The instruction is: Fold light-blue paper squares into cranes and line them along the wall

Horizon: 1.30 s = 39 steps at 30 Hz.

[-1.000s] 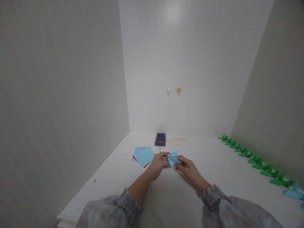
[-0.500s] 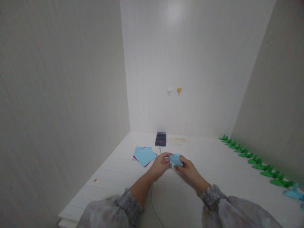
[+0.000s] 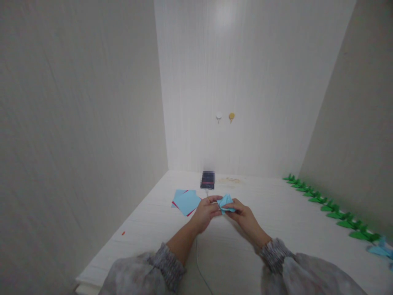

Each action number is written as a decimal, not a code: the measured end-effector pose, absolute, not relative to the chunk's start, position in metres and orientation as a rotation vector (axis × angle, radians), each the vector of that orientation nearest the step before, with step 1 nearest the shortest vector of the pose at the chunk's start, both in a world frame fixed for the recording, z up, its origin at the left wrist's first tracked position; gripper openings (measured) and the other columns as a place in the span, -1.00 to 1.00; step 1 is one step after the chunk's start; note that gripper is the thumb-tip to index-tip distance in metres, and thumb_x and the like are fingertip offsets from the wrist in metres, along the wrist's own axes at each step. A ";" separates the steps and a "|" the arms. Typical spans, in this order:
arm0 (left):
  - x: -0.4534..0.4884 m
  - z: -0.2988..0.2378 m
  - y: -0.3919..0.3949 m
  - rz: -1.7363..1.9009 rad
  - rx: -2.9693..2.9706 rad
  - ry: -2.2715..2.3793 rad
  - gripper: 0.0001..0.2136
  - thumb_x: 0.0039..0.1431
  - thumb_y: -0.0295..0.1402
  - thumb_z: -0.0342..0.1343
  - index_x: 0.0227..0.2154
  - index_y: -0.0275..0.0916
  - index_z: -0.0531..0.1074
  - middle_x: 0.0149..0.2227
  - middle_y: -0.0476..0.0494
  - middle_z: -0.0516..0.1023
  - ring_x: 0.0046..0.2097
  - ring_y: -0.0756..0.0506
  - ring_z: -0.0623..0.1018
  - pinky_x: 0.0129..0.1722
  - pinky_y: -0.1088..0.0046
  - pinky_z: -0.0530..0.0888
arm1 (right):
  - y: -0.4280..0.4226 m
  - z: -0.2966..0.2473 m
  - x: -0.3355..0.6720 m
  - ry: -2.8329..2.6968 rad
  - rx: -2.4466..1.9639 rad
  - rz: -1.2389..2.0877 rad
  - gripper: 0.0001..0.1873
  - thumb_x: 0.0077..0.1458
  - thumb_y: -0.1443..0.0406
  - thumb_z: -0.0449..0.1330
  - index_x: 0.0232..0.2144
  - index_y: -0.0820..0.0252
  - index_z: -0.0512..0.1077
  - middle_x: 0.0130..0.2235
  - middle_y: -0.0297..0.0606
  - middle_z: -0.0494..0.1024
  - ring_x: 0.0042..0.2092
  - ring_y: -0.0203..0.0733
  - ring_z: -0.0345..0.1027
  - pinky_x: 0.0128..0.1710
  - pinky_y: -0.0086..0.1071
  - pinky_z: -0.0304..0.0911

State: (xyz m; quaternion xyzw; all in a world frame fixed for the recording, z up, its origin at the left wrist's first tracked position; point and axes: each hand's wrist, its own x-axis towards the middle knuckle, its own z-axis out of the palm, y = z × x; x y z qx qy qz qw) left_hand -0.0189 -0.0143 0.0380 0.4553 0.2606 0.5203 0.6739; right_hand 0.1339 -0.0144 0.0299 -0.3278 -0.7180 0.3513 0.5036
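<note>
A small piece of folded light-blue paper (image 3: 226, 200) is held above the white table between both hands. My left hand (image 3: 206, 212) pinches its left side, fingers behind and thumb toward me. On its right side, my right hand (image 3: 244, 215) grips with the thumb and index finger over the folds. Parts of the paper are hidden by the fingers. Just left of my left hand lies a loose stack of square paper sheets (image 3: 186, 202), light blue with red edges showing between them.
A phone (image 3: 208, 180) stands near the back wall, with a white cable (image 3: 199, 262) running toward me. Along the right wall sits a row of green folded-paper figures (image 3: 333, 211), ending in a blue one (image 3: 380, 249). A small red scrap (image 3: 123, 233) lies at left.
The blue paper has gone from a flatter, open square shape to a more bunched, pointed form. My right fingers have shifted over its front; both arms stay nearly in place.
</note>
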 end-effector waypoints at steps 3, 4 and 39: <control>-0.019 0.042 -0.016 1.174 0.986 0.559 -0.70 -0.22 -0.41 0.15 -0.33 -0.37 0.35 -0.33 -0.20 0.44 -0.33 -0.05 0.45 -0.26 0.37 0.34 | -0.015 0.031 0.133 -1.716 -0.779 0.844 -0.87 -0.17 0.29 0.17 -0.46 0.11 0.46 -0.36 -0.30 0.34 -0.27 -0.24 0.24 -0.27 -0.37 0.15; -0.019 0.042 -0.017 1.169 0.989 0.553 -0.70 -0.21 -0.40 0.15 -0.32 -0.37 0.34 -0.32 -0.21 0.44 -0.32 -0.06 0.45 -0.25 0.37 0.34 | -0.015 0.032 0.133 -1.719 -0.776 0.842 -0.88 -0.17 0.29 0.17 -0.46 0.11 0.46 -0.36 -0.30 0.34 -0.27 -0.24 0.24 -0.27 -0.37 0.15; -0.015 0.036 -0.014 1.214 1.113 0.641 -0.59 -0.23 -0.36 0.18 -0.26 -0.24 0.19 -0.24 -0.13 0.31 -0.25 -0.04 0.39 -0.32 0.42 0.37 | -0.022 0.037 0.131 -1.885 -0.792 0.619 -0.92 -0.09 0.28 0.11 -0.46 0.14 0.39 -0.03 -0.20 0.24 -0.02 -0.18 0.13 -0.06 -0.28 0.09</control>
